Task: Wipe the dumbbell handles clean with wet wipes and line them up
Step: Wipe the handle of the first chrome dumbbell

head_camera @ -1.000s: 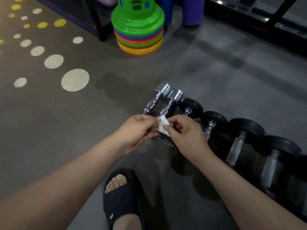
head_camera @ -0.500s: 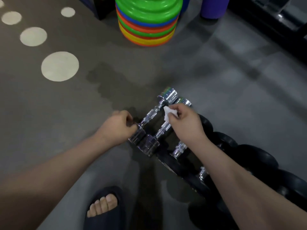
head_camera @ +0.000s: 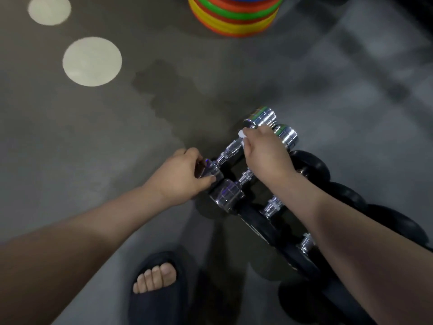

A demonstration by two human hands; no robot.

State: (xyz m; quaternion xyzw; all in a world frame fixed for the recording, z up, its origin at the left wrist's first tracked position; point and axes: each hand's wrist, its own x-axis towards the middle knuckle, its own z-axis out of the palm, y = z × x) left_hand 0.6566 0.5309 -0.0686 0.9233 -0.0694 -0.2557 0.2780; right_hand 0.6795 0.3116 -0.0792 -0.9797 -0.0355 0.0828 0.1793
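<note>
Now my left hand (head_camera: 185, 174) clamps the near head of the heavy-looking chrome dumbbell (head_camera: 222, 157) while my right hand (head_camera: 264, 158) pinches a limp wet wipe (head_camera: 241, 135) on its handle (head_camera: 233, 146).

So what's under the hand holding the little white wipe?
The right hand pinches a white wet wipe against the ribbed handle of the leftmost shiny chrome dumbbell. The hand covers that handle's far end and much of the handle of the second chrome dumbbell.

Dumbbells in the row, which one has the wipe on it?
The chrome dumbbell at the row's left end: the right hand holds the wipe on its handle.
</note>
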